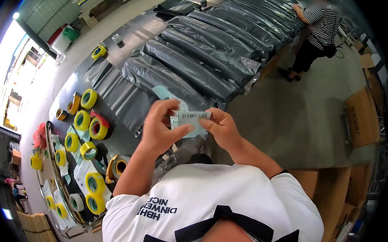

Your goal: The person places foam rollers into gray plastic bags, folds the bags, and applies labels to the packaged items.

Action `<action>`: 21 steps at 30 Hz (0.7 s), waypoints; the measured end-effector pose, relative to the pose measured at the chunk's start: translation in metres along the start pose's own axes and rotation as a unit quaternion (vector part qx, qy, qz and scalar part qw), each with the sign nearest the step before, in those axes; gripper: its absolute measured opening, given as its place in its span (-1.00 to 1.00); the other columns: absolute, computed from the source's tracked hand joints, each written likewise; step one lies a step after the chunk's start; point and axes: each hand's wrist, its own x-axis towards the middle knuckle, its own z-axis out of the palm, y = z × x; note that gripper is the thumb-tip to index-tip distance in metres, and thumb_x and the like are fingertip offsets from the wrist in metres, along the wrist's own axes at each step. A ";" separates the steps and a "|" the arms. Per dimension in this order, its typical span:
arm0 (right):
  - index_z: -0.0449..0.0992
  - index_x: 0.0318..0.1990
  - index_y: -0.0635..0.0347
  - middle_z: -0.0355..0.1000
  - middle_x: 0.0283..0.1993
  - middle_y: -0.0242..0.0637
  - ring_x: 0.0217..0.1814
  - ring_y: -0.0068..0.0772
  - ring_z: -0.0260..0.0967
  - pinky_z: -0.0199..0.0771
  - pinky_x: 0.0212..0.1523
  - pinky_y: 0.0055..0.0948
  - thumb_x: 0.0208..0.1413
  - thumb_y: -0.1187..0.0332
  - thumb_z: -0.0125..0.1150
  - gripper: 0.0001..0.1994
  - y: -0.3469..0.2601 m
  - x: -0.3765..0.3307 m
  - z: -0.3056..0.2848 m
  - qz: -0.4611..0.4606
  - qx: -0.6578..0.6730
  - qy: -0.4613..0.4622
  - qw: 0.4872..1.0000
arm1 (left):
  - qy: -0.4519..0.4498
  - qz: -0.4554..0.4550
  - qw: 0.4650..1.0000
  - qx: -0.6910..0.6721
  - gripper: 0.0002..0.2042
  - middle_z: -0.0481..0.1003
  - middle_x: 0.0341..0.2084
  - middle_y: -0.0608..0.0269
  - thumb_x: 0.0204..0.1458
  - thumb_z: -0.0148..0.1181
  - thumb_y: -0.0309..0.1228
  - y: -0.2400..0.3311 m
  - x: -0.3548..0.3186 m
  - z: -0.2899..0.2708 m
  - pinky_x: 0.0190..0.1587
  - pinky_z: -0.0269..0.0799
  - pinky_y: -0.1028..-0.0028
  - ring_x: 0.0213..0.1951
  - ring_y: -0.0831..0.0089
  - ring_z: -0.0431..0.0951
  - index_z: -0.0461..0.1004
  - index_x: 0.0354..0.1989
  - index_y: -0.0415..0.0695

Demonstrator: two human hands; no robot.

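A small white barcode label (193,121) is held up in front of my chest, over the near edge of the table. My right hand (225,130) pinches its right end between thumb and forefinger. At the label's left side, my left hand (157,127) is curled, its thumb against the lower left part and its fingers partly behind. Just beyond, a pale blue-green strip of label backing (161,93) curves up over the bags. Dark grey plastic-wrapped packages (191,70) lie in a long overlapping row behind my hands.
Several yellow tape rolls (88,98) and a tape dispenser (116,167) crowd the table's left side, among papers. Cardboard boxes (361,119) stand at the right. A co-worker in a striped top (324,28) stands at the row's far right end.
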 end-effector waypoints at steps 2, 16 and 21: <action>0.53 -0.18 0.21 0.42 -0.28 -0.54 -0.26 -0.78 0.26 0.27 -0.25 -0.66 0.21 0.42 0.22 -0.91 -0.006 0.019 -0.013 0.013 -0.031 -0.022 0.999 | -0.065 -0.201 0.929 -0.302 -0.72 0.50 -0.39 0.39 -0.03 0.39 -0.49 -0.024 0.012 0.022 -0.32 0.39 0.63 -0.39 0.68 0.44 0.51 -0.13 -0.24; 0.47 -0.37 0.16 0.29 -0.50 -0.64 -0.46 -0.83 0.10 0.09 -0.50 -0.69 0.20 0.32 0.28 -0.83 -0.024 0.130 -0.060 -0.046 -0.240 0.008 0.970 | 0.061 -0.162 0.885 -0.431 -0.88 0.49 -0.22 0.39 0.14 0.22 -0.50 -0.074 0.090 0.067 -0.10 0.30 0.58 -0.21 0.64 0.41 0.53 -0.16 -0.19; 0.48 -0.36 0.16 0.34 -0.46 -0.62 -0.43 -0.82 0.15 0.15 -0.47 -0.69 0.16 0.33 0.31 -0.85 -0.038 0.151 -0.079 0.139 -0.134 -0.105 0.976 | 0.109 -0.165 0.862 -0.468 -0.89 0.49 -0.16 0.33 0.13 0.23 -0.48 -0.077 0.091 0.071 -0.10 0.31 0.57 -0.20 0.61 0.43 0.55 -0.20 -0.21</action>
